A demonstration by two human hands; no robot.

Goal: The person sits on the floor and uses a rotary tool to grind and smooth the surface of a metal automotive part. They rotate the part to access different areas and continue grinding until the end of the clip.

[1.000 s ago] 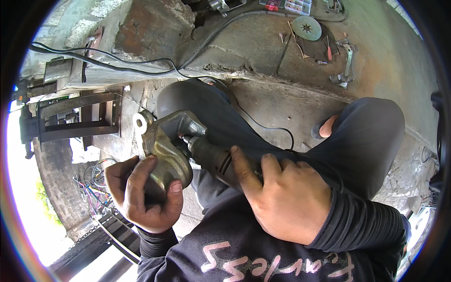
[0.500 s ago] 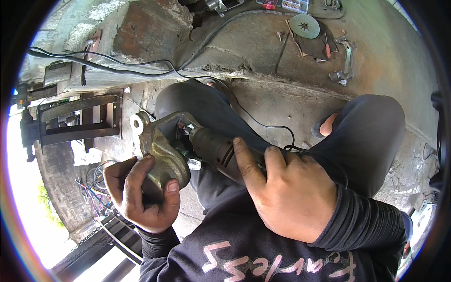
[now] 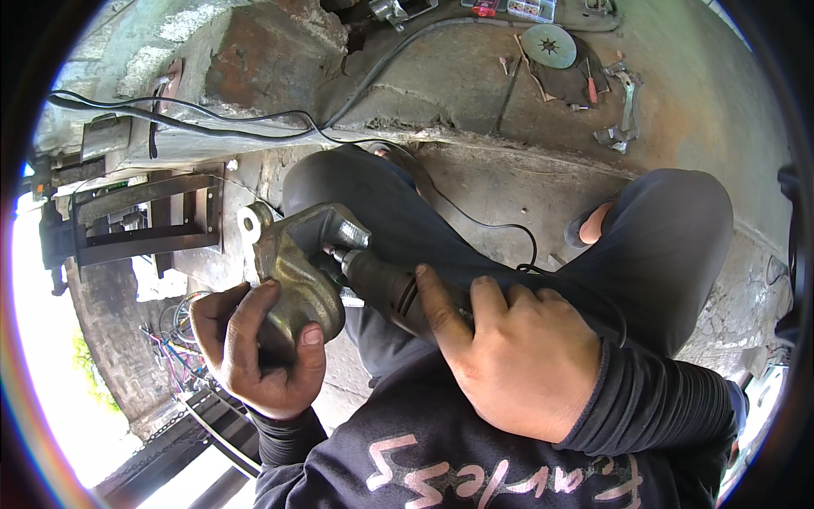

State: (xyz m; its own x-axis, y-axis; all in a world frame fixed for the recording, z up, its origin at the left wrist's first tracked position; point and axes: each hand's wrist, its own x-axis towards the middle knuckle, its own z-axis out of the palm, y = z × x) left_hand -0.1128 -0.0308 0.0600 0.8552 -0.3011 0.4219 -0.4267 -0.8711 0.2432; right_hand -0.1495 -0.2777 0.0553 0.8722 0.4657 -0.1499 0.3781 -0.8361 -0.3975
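Note:
My left hand [image 3: 267, 356] is closed round the rounded lower body of a brass-coloured brake caliper [image 3: 297, 271], thumb on its near side. The caliper has a holed lug at its upper left and a bare-metal arm at its upper right. My right hand [image 3: 517, 365] lies over a dark, corded die grinder [image 3: 379, 284], its index finger stretched along the body and the other fingers partly hidden beneath. The grinder's tip points into the gap under the caliper's arm. Whether the bit touches metal I cannot make out.
A black cord [image 3: 483, 226] runs from the ledge past my knees. On the concrete ledge [image 3: 432, 85] lie a round disc [image 3: 549, 46], a red-handled screwdriver [image 3: 591, 87], a metal bracket [image 3: 626, 106] and small-part boxes [image 3: 532, 9]. A steel frame [image 3: 148, 222] stands at the left.
The grinder's tip has shifted slightly down and left within the gap. More of the caliper arm's bare inner face shows. My left hand keeps its grip.

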